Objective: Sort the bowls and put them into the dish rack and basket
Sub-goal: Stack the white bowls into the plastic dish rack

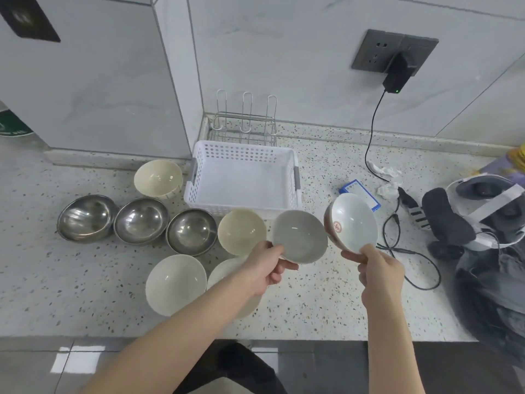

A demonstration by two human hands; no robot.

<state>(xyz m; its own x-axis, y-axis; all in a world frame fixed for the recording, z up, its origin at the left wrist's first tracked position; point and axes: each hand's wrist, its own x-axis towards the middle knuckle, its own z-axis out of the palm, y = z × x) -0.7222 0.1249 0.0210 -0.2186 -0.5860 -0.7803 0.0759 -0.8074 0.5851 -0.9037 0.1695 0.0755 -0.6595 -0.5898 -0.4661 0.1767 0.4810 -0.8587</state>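
On speckled counter (85, 280) by tiled wall (284, 66) | left fingers (277, 248) pinch grey bowl (301, 237) | right fingers (350, 255) pinch white bowl (355, 220)

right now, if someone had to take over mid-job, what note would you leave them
Left hand: holds the grey bowl by its rim.
Right hand: holds the white bowl, tilted.
Basket and rack behind it: both empty, nothing sorted yet.
On the counter: three steel bowls in a row, four pale bowls around them.
Left: place the two held bowls, then the other seven.

Three steel bowls (142, 220) – six pale bowls (174, 282) – one basket (241, 155) – one rack (244, 123)
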